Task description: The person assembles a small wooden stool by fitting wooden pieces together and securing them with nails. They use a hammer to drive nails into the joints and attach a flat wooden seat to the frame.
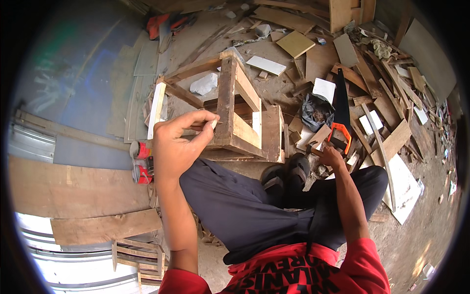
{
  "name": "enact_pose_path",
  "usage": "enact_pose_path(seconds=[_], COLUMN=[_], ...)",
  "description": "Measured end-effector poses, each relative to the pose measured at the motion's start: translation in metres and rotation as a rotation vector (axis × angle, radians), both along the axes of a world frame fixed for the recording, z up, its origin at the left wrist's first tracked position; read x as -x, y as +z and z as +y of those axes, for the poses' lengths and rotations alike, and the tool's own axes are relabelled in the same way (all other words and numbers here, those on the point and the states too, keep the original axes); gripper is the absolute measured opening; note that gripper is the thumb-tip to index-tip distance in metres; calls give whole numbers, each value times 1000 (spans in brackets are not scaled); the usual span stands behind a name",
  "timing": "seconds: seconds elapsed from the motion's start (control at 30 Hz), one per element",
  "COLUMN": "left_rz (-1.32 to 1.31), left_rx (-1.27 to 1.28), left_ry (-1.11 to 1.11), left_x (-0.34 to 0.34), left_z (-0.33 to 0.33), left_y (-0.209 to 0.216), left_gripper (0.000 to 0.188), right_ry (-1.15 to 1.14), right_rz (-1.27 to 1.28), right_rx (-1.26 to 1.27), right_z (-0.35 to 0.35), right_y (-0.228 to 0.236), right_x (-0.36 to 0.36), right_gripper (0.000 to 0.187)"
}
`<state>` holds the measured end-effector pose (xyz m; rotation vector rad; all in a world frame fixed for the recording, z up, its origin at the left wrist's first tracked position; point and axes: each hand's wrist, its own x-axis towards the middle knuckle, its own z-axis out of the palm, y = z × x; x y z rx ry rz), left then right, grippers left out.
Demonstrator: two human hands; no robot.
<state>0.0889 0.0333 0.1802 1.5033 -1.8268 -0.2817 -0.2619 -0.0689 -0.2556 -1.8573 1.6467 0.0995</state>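
Note:
In front of me, a wooden frame (pixel 226 95) of dark and pale battens rests on a wooden box (pixel 272 130). My left hand (pixel 178 139) is raised against the near side of the frame. Thumb and forefinger pinch together right at the dark upright, and whatever small thing they hold is too small to name. Lower and to the right, my right hand (pixel 333 158) is closed round the wooden handle of a hammer (pixel 313 150). The hammer's dark head points left, near my shoes and apart from the frame.
A handsaw (pixel 341 105) with an orange handle stands beyond my right hand, beside a black plastic bag (pixel 316 111). Scrap boards (pixel 391 142) pile up at the right. Two red cans (pixel 142 174) sit left of my knee. Plywood sheets (pixel 78 186) cover the left side.

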Motion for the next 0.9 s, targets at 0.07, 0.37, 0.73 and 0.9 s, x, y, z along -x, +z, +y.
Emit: enact_pose_path(seconds=[0.07, 0.37, 0.73, 0.9], left_rz=[80, 198, 285, 341], left_rx=[9, 175, 197, 178], left_ry=[11, -16, -9, -14], left_x=[2, 1, 3, 5], left_z=[-1, 1, 6, 4], left_y=[-4, -44, -57, -54], left_gripper=[12, 13, 14, 14], right_ry=[24, 62, 107, 109], right_rz=[10, 18, 20, -29], right_rx=[6, 59, 103, 172], right_z=[2, 3, 11, 12], right_y=[5, -1, -13, -20], right_x=[-1, -5, 0, 5], right_gripper=[40, 40, 38, 38])
